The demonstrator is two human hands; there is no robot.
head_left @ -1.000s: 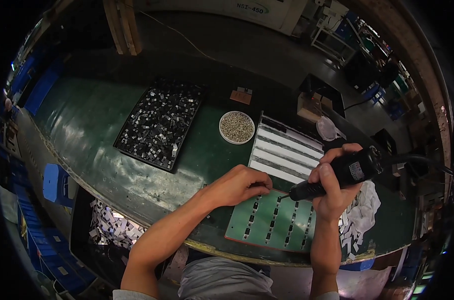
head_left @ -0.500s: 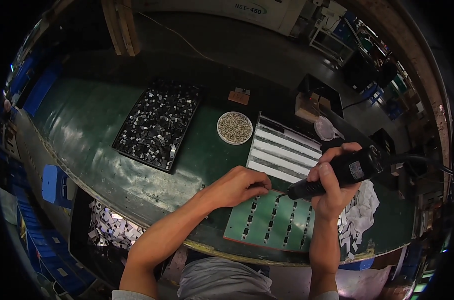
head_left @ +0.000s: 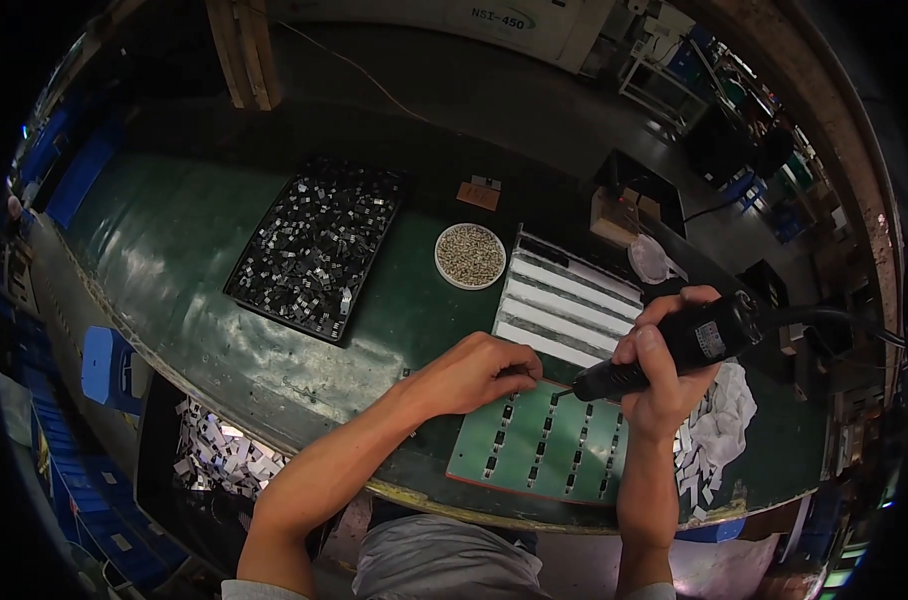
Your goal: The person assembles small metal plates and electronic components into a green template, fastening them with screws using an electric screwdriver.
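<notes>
Head view: right hand (head_left: pixel 664 385) is wrapped tight around a black power driver (head_left: pixel 699 335). Driver's long axis runs diagonally: cable (head_left: pixel 824 315) end upper right, bit (head_left: pixel 564 394) pointing lower left, at the top of the second column on a green board (head_left: pixel 519 455). Can't tell if the tip is touching a part. Board lies flat on the bench at the near edge, in front of the person, right side behind the right forearm. Small black parts (head_left: pixel 500 438) sit in four columns, each running near to far, leaning right at the far end. Left hand (head_left: pixel 486 370) is over the board's far-left corner, fingers curled, thumb close to them; can't tell if it's gripping anything. White-striped rack (head_left: pixel 564 295) just beyond the board.
</notes>
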